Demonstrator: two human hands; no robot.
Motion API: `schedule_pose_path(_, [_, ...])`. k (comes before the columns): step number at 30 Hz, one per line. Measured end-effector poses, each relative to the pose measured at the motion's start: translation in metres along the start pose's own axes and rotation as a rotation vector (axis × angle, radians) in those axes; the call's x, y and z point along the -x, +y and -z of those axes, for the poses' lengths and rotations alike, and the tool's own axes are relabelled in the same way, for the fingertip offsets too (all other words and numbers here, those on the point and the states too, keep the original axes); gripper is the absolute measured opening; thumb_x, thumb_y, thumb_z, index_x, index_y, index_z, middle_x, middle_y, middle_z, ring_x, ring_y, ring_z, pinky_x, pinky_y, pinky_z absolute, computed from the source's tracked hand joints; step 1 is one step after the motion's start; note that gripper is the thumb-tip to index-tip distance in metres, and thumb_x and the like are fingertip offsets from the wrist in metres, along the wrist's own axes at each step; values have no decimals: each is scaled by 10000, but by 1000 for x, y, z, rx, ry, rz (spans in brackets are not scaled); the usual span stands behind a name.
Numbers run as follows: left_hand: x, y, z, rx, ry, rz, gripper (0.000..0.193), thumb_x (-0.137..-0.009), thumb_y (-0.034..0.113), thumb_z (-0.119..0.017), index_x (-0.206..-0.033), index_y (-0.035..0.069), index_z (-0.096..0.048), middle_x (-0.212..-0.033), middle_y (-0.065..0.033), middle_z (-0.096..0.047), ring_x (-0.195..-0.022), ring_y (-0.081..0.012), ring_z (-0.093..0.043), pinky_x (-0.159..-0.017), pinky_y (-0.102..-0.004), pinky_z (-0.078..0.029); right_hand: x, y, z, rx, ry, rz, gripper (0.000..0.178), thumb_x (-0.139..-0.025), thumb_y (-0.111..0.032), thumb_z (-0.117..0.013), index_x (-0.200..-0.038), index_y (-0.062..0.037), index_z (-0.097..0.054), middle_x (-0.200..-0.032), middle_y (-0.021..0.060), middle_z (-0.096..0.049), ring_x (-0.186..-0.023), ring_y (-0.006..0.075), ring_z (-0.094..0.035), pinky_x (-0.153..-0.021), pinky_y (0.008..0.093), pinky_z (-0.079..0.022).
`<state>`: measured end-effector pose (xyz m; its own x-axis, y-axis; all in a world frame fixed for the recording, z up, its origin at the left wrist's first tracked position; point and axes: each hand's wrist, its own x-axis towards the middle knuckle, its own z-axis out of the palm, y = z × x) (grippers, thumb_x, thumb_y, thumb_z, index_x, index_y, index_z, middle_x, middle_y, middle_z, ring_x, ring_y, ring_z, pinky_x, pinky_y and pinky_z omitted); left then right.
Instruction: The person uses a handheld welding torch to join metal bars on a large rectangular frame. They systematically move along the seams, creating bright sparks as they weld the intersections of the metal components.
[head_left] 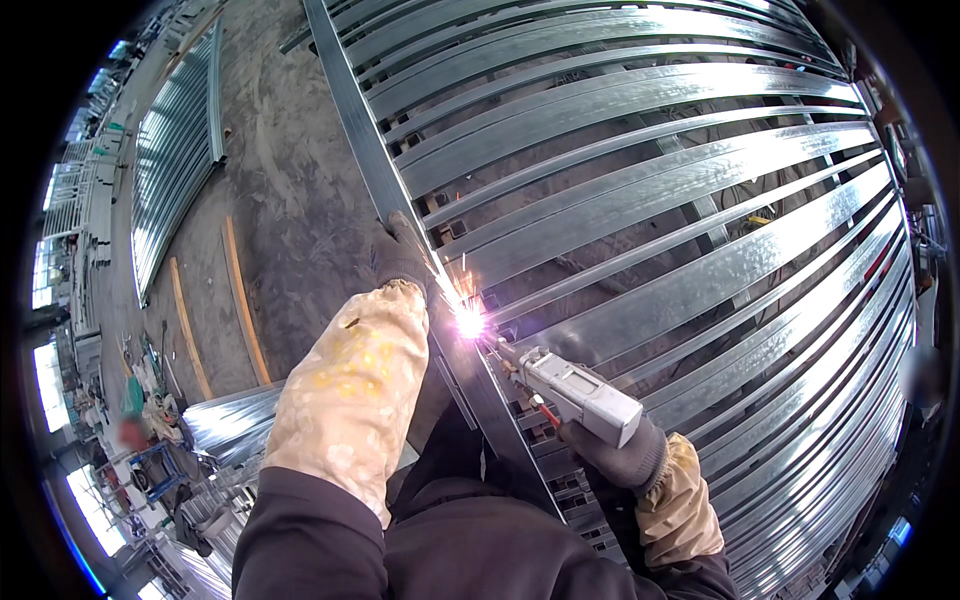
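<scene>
My right hand (622, 452), in a dark glove, is wrapped round a grey and white handheld welding gun (580, 393). Its narrow tip points up and left at a steel side rail (362, 150). A bright pinkish-white glare with orange sparks (468, 318) burns where the tip meets the joint of the rail and a cross tube, hiding the seam. Just beyond the glare, my gloved left hand (400, 252) grips the rail over its outer edge; its fingers are partly hidden. Tan protective sleeves cover both forearms.
Parallel galvanised steel slats (640, 150) fill the right side, with gaps between them. Another slatted panel (172, 160) lies on the floor at far left, near two wooden strips (243, 300). Stacked metal pieces (235, 420) and clutter stand at lower left.
</scene>
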<state>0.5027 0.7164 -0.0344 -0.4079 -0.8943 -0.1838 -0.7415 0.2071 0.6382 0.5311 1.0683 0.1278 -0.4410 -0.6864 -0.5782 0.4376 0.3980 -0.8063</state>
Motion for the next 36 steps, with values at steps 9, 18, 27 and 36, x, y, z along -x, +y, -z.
schedule_pose_path(9, [3,-1,2,-9,20,-77,550,-1051,470,-418,-1171,-39,-587,-1094,-306,-680,-1077,-479,-648,-924,-527,-491,2,-3,-2,15,17,-18,433,-920,-106,-697,-1327,12,-611,-1296,220,-657,-1217,351,-644,-1059,400,-499])
schedule_pose_path(18, [1,-2,-3,17,32,-65,540,-1048,465,-426,-1159,-37,-591,-1079,-307,-682,-1048,-478,-654,-903,-533,-491,7,1,1,-68,19,3,471,-926,-110,-705,-1363,17,-586,-1281,187,-672,-1144,279,-675,-982,358,-521])
schedule_pose_path(27, [1,-2,-6,41,46,-94,552,-1035,478,-440,-1131,-36,-617,-1034,-298,-693,-1020,-475,-664,-882,-531,-495,5,22,7,55,6,218,541,-945,-123,-663,-1445,6,-502,-1170,131,-684,-970,187,-669,-840,317,-536])
schedule_pose_path(36, [3,2,-2,21,19,-59,561,-1038,477,-426,-1166,-33,-622,-1098,-307,-691,-1070,-480,-653,-923,-537,-492,13,19,9,-139,-29,-5,511,-964,-134,-619,-1448,-26,-497,-1005,70,-706,-764,119,-652,-667,269,-546])
